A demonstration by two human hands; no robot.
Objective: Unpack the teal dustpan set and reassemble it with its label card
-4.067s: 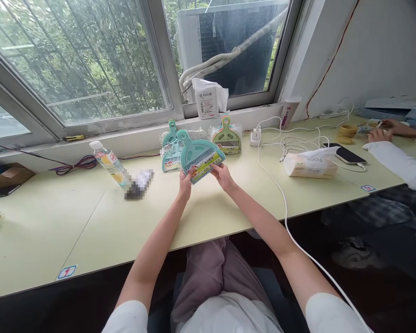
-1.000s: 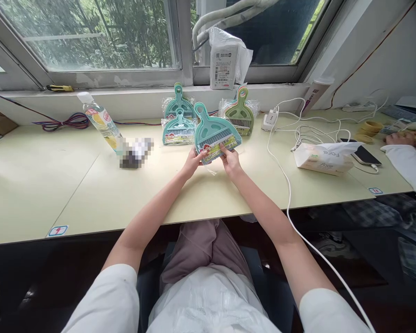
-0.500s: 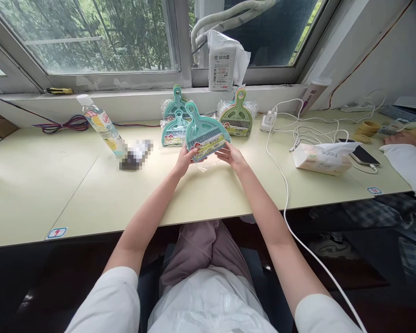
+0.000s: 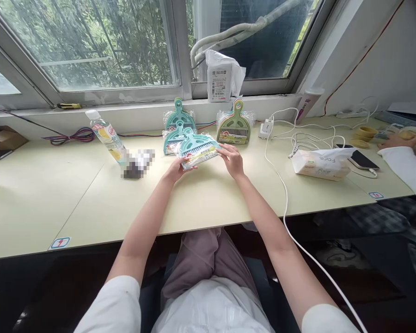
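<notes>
Both hands hold a teal mini dustpan and brush set (image 4: 200,149) in clear wrap, tilted back, its handle pointing away from me. My left hand (image 4: 176,170) grips its lower left corner, thumb on top. At the right edge, my right hand (image 4: 231,160) is closed with fingers bent over the corner. Just behind stands another teal dustpan set (image 4: 171,141), partly covered by the held one. Farther back is a wrapped teal dustpan set (image 4: 179,115) against the wall. A stack of green dustpan sets (image 4: 234,128) leans to its right.
A drink bottle (image 4: 107,137) stands at left beside a blurred dark item (image 4: 134,169). On the right are a charger (image 4: 265,129), a tissue pack (image 4: 322,163), a phone (image 4: 358,158) and tape rolls (image 4: 364,135). A white cable (image 4: 284,194) crosses the table edge. Another person's sleeve (image 4: 400,164) is at far right.
The held dustpan set has tipped flatter, its handle lower. My right hand has turned from spread fingers below the edge to fingers over the right corner. The camera view has shifted slightly.
</notes>
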